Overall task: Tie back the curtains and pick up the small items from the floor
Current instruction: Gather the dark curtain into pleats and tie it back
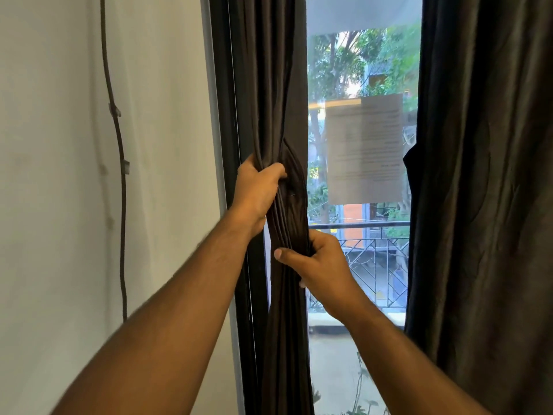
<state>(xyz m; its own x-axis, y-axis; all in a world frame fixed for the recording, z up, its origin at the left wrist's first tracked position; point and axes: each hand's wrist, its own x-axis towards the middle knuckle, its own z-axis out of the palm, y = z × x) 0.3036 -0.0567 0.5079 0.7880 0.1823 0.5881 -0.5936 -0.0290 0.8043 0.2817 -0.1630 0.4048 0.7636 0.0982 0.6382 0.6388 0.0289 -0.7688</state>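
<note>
Gripping dark bunched curtain (278, 115), left hand (257, 190) above, right hand (317, 262) below

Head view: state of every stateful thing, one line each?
Left curtain: bunched into a twisted bundle, not yet tied.
Right curtain: hanging loose, untied, partly covering the window.
Left hand: grip closed on the left curtain's gather, upper.
Right hand: grip closed on the same bundle, lower.
Window: glass uncovered between the curtains.
Paper sheet: stuck flat on the glass.
Wall cable: clipped to the wall.

left hand (257, 190) bare | right hand (321, 265) bare | forearms unsleeved
</note>
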